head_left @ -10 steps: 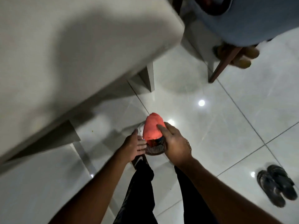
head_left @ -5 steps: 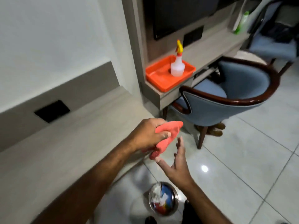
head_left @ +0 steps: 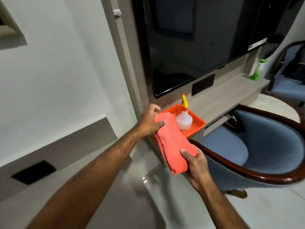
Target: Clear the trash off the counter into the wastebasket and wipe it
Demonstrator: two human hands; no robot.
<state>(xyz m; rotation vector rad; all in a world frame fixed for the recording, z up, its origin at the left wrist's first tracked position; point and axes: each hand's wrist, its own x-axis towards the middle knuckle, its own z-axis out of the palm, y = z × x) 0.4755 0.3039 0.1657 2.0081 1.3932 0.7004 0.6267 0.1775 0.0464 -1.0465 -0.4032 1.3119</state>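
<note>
I've got the cloth (head_left: 175, 142) stretched between both hands, up in the air over the gap between the tabletop (head_left: 125, 192) and the chair (head_left: 257, 146); my left hand (head_left: 149, 123) grips its far end, thumb pressed on top and fingers curled underneath; my right hand (head_left: 197, 169) pinches the near end, thumb on the upper face, fingers below; the cloth is folded, orange-red, a dark seam along its left edge; just behind it sits the orange tray (head_left: 196, 125) on the higher shelf (head_left: 227, 95), a spray bottle (head_left: 184, 118) with a yellow nozzle standing upright in it; further right on that shelf stands a green bottle (head_left: 257, 70); the blue chair is tucked close under the shelf.
</note>
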